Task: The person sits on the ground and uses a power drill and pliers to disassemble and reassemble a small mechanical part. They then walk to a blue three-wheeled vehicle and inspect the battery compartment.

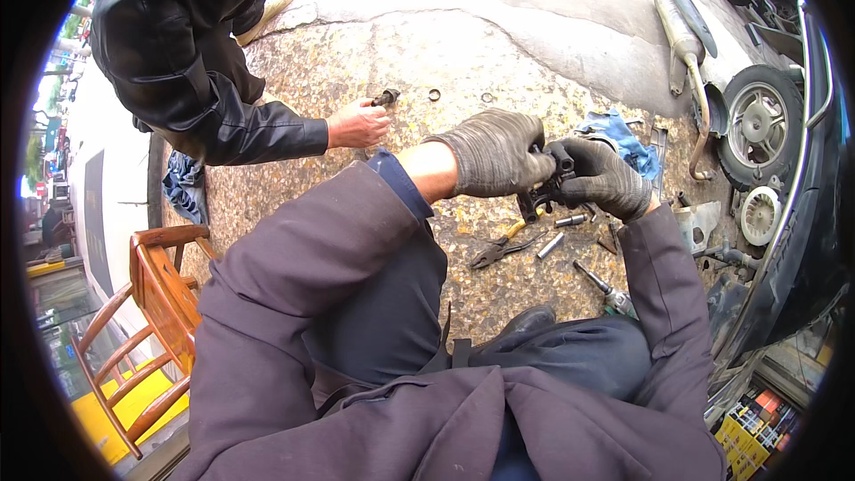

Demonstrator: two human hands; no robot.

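Observation:
Both my hands wear dark grey work gloves and meet over the speckled ground in front of my knees. Between them is a black metal mechanical part [543, 194], whose exact kind I cannot make out. My left hand [499, 153] closes on its left side, fingers bent. From the right, my right hand [604, 178] wraps round the same part; its palm hides some of it. Below the part lie pliers [500, 251] with yellow on the handles and a silver metal tube [550, 245]. A power tool with a long bit [595, 278] rests near my right forearm.
A co-worker's bare hand [359, 123] holds a small dark part at the left. Two rings [434, 95] lie beyond. To the right are a blue rag [628, 138], an exhaust pipe [690, 53], a wheel [757, 125] and a dark vehicle. A wooden chair [165, 294] stands left.

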